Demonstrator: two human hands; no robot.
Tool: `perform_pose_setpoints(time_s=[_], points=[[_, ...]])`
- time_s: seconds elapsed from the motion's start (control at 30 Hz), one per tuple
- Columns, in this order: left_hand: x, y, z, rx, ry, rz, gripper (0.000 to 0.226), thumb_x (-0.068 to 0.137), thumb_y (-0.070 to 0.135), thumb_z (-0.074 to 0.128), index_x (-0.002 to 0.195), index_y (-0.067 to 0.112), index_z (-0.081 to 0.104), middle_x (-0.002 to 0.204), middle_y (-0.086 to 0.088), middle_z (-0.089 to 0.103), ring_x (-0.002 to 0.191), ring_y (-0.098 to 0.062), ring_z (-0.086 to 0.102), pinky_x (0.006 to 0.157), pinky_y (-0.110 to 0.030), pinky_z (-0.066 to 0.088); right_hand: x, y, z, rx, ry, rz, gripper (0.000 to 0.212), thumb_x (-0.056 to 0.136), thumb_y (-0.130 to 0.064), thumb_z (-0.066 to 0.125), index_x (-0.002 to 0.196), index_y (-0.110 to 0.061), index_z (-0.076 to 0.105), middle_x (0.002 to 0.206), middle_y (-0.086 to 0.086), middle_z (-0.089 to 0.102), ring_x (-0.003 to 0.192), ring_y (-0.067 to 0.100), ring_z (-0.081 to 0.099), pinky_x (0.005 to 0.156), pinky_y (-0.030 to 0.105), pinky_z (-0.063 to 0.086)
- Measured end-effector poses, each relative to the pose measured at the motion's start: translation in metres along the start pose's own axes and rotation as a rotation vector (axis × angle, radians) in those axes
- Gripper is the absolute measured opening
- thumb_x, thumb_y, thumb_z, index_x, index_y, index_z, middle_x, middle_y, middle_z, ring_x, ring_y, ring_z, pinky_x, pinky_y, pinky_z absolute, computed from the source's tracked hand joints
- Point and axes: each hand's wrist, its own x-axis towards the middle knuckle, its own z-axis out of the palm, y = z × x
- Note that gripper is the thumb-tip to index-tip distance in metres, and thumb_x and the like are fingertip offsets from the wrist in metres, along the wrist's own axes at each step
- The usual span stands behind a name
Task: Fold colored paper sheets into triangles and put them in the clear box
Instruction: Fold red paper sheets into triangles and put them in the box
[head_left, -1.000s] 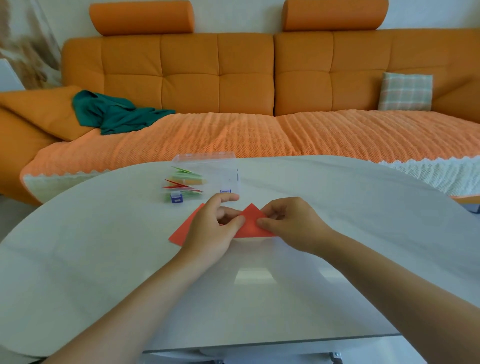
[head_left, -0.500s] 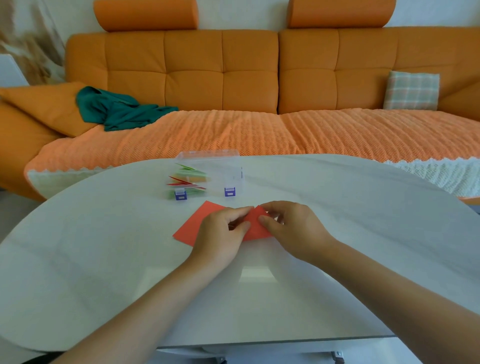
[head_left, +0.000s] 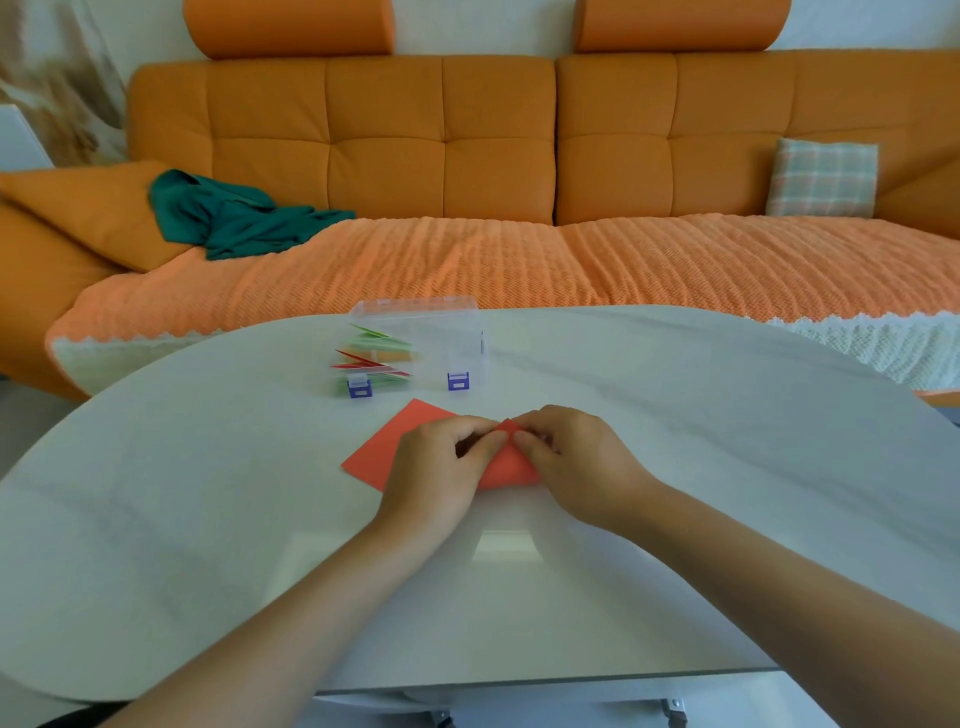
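Both the left hand (head_left: 439, 462) and right hand (head_left: 574, 457) pinch the half-folded red-orange paper sheet (head_left: 384, 452), its free corner lying flat toward the table's far edge

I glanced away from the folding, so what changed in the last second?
The left hand and right hand drew together over the red paper, now pinching its raised corner between them, so less red shows there. The paper's left part, the clear box and its folded triangles stayed put.
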Motion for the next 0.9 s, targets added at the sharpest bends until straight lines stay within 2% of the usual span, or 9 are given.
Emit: perform_pose_setpoints(time_s=[0.07, 0.2, 0.33, 0.4, 0.5, 0.6, 0.67, 0.8, 0.9], points=[[-0.001, 0.002, 0.000, -0.001, 0.006, -0.004, 0.012, 0.092, 0.025, 0.070, 0.101, 0.027, 0.078, 0.090, 0.022, 0.073, 0.087, 0.008, 0.065, 0.078, -0.008, 0.045, 0.000, -0.001, -0.001, 0.076, -0.002, 0.046, 0.028, 0.103, -0.025, 0.047, 0.115, -0.030, 0.072, 0.108, -0.014, 0.070, 0.099, 0.008, 0.062, 0.090, 0.027, 0.049], [-0.001, 0.004, 0.001, -0.018, 0.028, -0.025, 0.020, 0.091, 0.021, 0.071, 0.108, 0.030, 0.076, 0.085, 0.025, 0.069, 0.080, 0.012, 0.062, 0.073, -0.005, 0.043, 0.001, -0.001, -0.001, 0.219, 0.046, 0.123, 0.026, 0.102, -0.024, 0.051, 0.101, -0.028, 0.076, 0.091, -0.013, 0.073, 0.086, 0.009, 0.066, 0.076, 0.024, 0.052], [-0.001, 0.007, -0.001, -0.063, 0.045, -0.033, 0.022, 0.093, 0.022, 0.069, 0.112, 0.030, 0.076, 0.095, 0.031, 0.068, 0.090, 0.018, 0.061, 0.079, -0.001, 0.042, 0.002, -0.001, -0.003, 0.255, 0.051, 0.139, 0.024, 0.101, -0.027, 0.053, 0.093, -0.030, 0.076, 0.083, -0.014, 0.072, 0.080, 0.008, 0.065, 0.067, 0.021, 0.047], [-0.002, 0.007, -0.001, -0.034, 0.047, -0.019, 0.025, 0.094, 0.023, 0.068, 0.118, 0.028, 0.074, 0.102, 0.029, 0.067, 0.093, 0.021, 0.059, 0.083, 0.000, 0.041, 0.002, -0.003, -0.003, 0.262, 0.055, 0.148, 0.024, 0.101, -0.027, 0.053, 0.092, -0.029, 0.075, 0.083, -0.011, 0.072, 0.080, 0.011, 0.065, 0.068, 0.023, 0.049], [-0.002, 0.007, 0.000, -0.018, 0.038, -0.003, 0.026, 0.095, 0.023, 0.066, 0.121, 0.026, 0.072, 0.103, 0.024, 0.069, 0.096, 0.011, 0.063, 0.088, -0.006, 0.045, -0.001, -0.006, -0.002, 0.259, 0.053, 0.144, 0.026, 0.102, -0.027, 0.050, 0.095, -0.026, 0.075, 0.087, -0.009, 0.072, 0.084, 0.013, 0.065, 0.075, 0.028, 0.051], [-0.004, 0.007, 0.001, 0.001, 0.043, 0.026, 0.025, 0.096, 0.022, 0.066, 0.119, 0.025, 0.073, 0.101, 0.021, 0.069, 0.097, 0.005, 0.064, 0.087, -0.008, 0.046, -0.004, -0.009, -0.001, 0.041, 0.043, 0.043, 0.030, 0.104, -0.027, 0.043, 0.102, -0.023, 0.072, 0.094, -0.005, 0.069, 0.090, 0.016, 0.062, 0.084, 0.035, 0.050], [-0.004, 0.006, 0.002, 0.023, 0.047, 0.047, 0.024, 0.095, 0.021, 0.066, 0.118, 0.023, 0.073, 0.101, 0.015, 0.072, 0.096, 0.002, 0.065, 0.086, -0.010, 0.047, -0.004, -0.010, 0.001, -0.085, 0.032, -0.014, 0.032, 0.105, -0.027, 0.039, 0.101, -0.020, 0.070, 0.091, -0.002, 0.064, 0.088, 0.020, 0.058, 0.086, 0.041, 0.047], [-0.003, 0.006, 0.001, 0.044, 0.034, 0.048, 0.025, 0.096, 0.021, 0.065, 0.120, 0.023, 0.073, 0.101, 0.006, 0.074, 0.094, -0.005, 0.066, 0.085, -0.018, 0.050, -0.003, -0.008, 0.000, -0.119, 0.019, -0.027, 0.034, 0.105, -0.028, 0.037, 0.108, -0.025, 0.071, 0.092, -0.002, 0.063, 0.090, 0.019, 0.056, 0.086, 0.040, 0.046], [-0.003, 0.007, 0.001, 0.063, 0.008, 0.052, 0.027, 0.097, 0.021, 0.064, 0.122, 0.023, 0.071, 0.098, 0.003, 0.073, 0.092, -0.009, 0.065, 0.084, -0.023, 0.049, -0.003, -0.008, -0.002, -0.085, 0.004, -0.027, 0.032, 0.105, -0.026, 0.040, 0.106, -0.024, 0.072, 0.087, -0.002, 0.063, 0.086, 0.017, 0.056, 0.080, 0.034, 0.044]])
